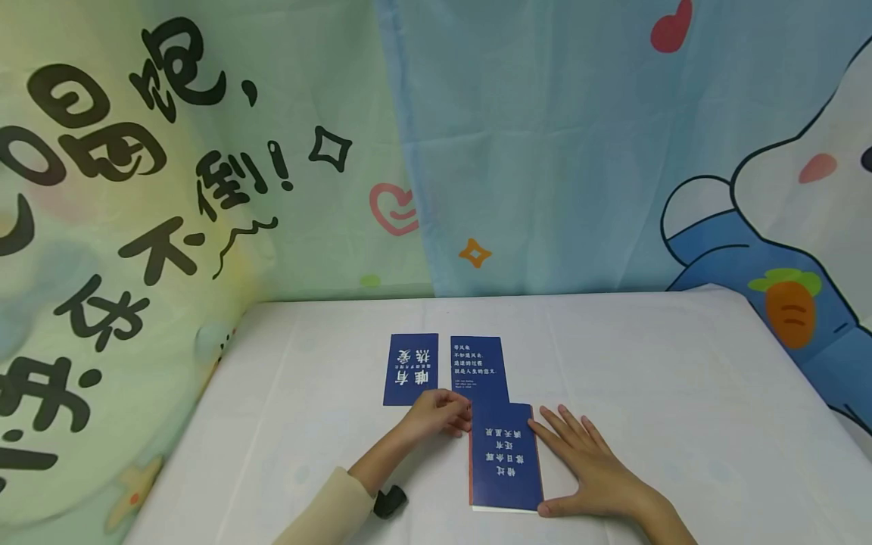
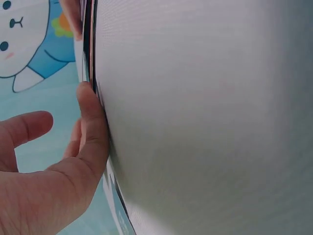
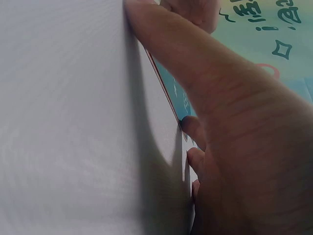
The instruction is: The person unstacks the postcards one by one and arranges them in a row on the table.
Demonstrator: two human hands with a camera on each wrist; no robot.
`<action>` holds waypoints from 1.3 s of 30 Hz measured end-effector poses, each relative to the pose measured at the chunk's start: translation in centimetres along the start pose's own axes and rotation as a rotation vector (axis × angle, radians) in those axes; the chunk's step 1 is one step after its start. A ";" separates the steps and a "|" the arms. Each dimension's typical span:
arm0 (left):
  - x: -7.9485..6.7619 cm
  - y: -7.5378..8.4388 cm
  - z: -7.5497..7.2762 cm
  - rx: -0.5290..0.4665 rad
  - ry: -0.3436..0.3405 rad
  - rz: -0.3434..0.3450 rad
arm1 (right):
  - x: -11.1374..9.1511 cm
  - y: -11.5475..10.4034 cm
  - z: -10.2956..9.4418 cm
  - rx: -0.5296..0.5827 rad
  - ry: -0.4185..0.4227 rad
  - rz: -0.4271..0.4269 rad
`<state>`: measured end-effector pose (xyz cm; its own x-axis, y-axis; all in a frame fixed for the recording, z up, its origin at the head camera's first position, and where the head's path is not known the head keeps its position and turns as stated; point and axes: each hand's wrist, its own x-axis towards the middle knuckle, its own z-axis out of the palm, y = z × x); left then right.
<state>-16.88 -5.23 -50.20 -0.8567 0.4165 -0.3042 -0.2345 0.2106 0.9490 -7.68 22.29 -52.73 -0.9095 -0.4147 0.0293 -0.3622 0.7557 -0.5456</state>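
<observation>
Head: white table (image 1: 654, 378), cartoon backdrop (image 1: 559, 151)

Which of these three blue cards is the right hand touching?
The front card, nearest the person: the right hand touches its right edge. The back-left card and back-right card both lie farther away, clear of that hand.

Stack of dark-blue rectangular paper cards (image 1: 506, 456) looks smooth and matt, flat white table cover (image 1: 306, 393) matt cloth, blue-green printed hanging backdrop (image 1: 545, 151) creased cloth, cream sleeve (image 1: 330, 511) matt fabric.
</observation>
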 end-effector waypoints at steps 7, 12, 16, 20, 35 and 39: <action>-0.2 0.0 -0.7 0.019 -0.013 0.000 | 0.0 0.0 0.0 0.002 0.004 0.000; -0.3 0.0 -0.9 -0.008 -0.072 0.007 | 0.0 0.0 -0.1 -0.003 0.004 -0.002; -0.3 -0.1 -0.7 -0.036 -0.093 -0.013 | 0.0 0.1 -0.2 -0.013 0.005 -0.008; -0.3 -0.1 -0.6 -0.045 -0.094 -0.027 | 0.0 0.0 -0.2 -0.005 0.002 0.000; -0.5 -0.5 -0.1 -0.010 -0.128 -0.041 | 0.0 0.0 0.0 0.007 -0.001 0.007; -0.4 -0.4 0.2 0.075 -0.138 -0.028 | 0.0 0.0 -0.1 0.006 0.001 0.000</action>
<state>-16.31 -5.33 -50.49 -0.7780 0.5262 -0.3433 -0.2178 0.2867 0.9329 -7.67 22.34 -52.67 -0.9099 -0.4138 0.0304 -0.3607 0.7527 -0.5508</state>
